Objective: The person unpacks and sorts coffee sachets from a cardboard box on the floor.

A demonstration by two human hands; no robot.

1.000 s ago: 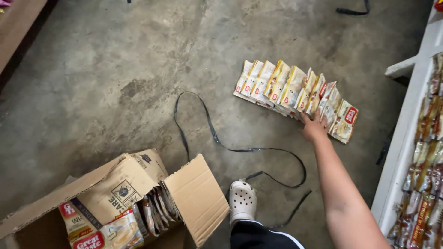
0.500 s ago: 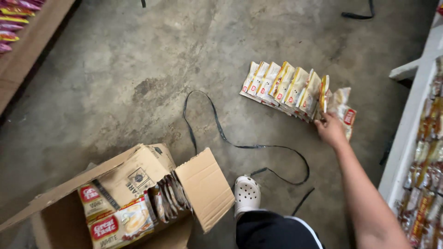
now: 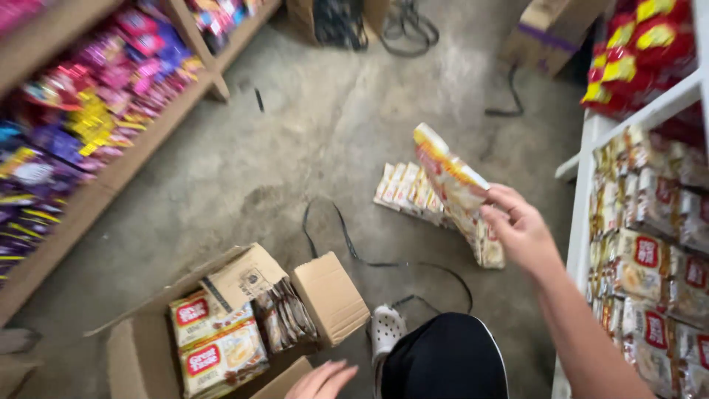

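1. Right hand (image 3: 521, 229): raised at right of centre, fingers closed on the upper end of a strip of joined sachets (image 3: 454, 185), cream and yellow with red marks.
2. Strip of joined sachets: runs from above and to the left of the right hand, down past the fingers, to a lower end that hangs near the concrete floor (image 3: 295, 148). It is tilted, its top leaning to the far left.
3. Row of sachets (image 3: 402, 188): lies flat on the floor just left of and behind the lifted strip; whether the two are joined cannot be told.
4. Left hand (image 3: 321, 380): at the near edge, palm down, fingers loosely spread and empty, just beside the near flap of an open cardboard box (image 3: 329, 295).
5. Cardboard box: on the floor at near left, holding packs with red labels (image 3: 210, 351) and upright dark sachets.
6. Black strap (image 3: 354, 255): loops on the floor between the box and the row.
7. White clog (image 3: 385, 329): beside a dark-clad knee.
8. White shelf unit (image 3: 583, 214): at right, stocked with similar sachets.
9. Wooden shelves (image 3: 111, 170): at left, carrying bright packets.
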